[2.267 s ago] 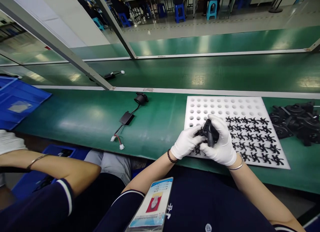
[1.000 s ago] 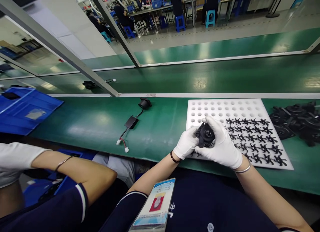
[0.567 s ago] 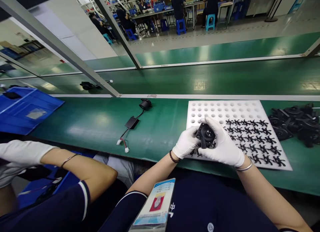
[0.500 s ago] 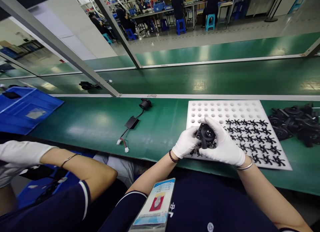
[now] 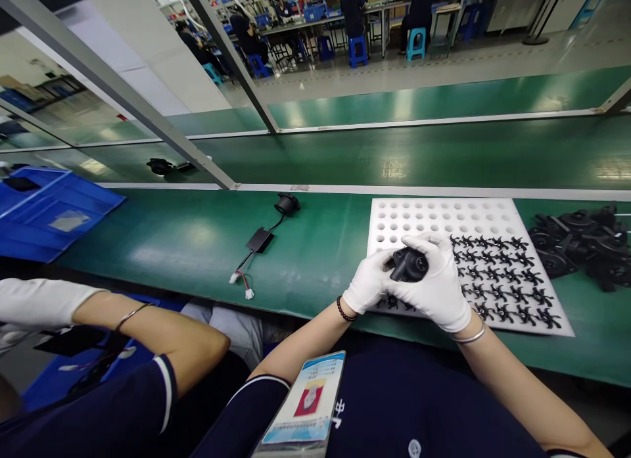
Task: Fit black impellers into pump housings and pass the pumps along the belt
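Both white-gloved hands hold one small black blower housing above a white foam tray. My left hand grips its left side between thumb and fingers. Around its right side wraps my right hand, with the fingers over the top edge and the thumb below. The housing's round face tilts to the right. Rows of black fan impellers sit in the near part of the tray, some hidden behind my hands. Bare round holes show along the tray's far rows.
A black blower with cable and white connectors lies left of the tray. Black housings are piled at the right. A blue bin stands at the far left, near a co-worker's gloved hand. Metal posts rise behind the bench.
The housing has turned in my hands, its round face now pointing more to the right. My right hand has shifted slightly left and rotated around it. The co-worker's arm has moved slightly.
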The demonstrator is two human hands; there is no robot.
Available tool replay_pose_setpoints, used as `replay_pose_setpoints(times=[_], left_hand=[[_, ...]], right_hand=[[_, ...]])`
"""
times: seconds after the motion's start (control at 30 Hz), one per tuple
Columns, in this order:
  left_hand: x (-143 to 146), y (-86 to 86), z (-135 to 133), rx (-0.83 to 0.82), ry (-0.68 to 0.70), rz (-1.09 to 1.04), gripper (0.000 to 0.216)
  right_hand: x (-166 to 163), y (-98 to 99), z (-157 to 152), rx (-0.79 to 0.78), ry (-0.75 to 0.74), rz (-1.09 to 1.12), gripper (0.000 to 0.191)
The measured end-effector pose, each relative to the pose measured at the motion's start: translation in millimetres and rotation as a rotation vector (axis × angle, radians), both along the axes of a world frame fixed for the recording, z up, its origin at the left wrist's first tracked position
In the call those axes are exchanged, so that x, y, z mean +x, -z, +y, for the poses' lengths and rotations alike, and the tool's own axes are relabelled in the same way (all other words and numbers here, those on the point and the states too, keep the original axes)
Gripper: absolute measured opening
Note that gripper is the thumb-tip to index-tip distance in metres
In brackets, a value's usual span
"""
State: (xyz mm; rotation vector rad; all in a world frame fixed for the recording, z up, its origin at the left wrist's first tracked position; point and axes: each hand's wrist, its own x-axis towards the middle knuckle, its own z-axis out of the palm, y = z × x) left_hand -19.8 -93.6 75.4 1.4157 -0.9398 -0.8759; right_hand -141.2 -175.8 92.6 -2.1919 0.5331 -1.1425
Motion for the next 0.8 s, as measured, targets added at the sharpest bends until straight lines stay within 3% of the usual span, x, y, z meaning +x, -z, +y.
replay_pose_setpoints(times=[0.27, 0.47, 0.6, 0.8], left_hand=[[0, 3.6, 1, -0.055, 0.079, -0.19, 0.026], [0, 6.1, 0, -0.07, 0.043, -0.228, 0.019], [1, 1.9, 1, -0.087, 0.072, -0.22, 0.023], [1, -2.0, 1, 0.034, 0.059, -0.164, 0.022]], right_hand=[[1, -7.2, 8, -0.048, 0.243, 0.191, 0.064], [3, -11.0, 11, -0.043, 0.277, 0.211, 0.063], [1, -9.8, 6, -0.062, 0.192, 0.169, 0.061], [-6, -10.6, -12, -0.145, -0.193, 0.079, 0.061]])
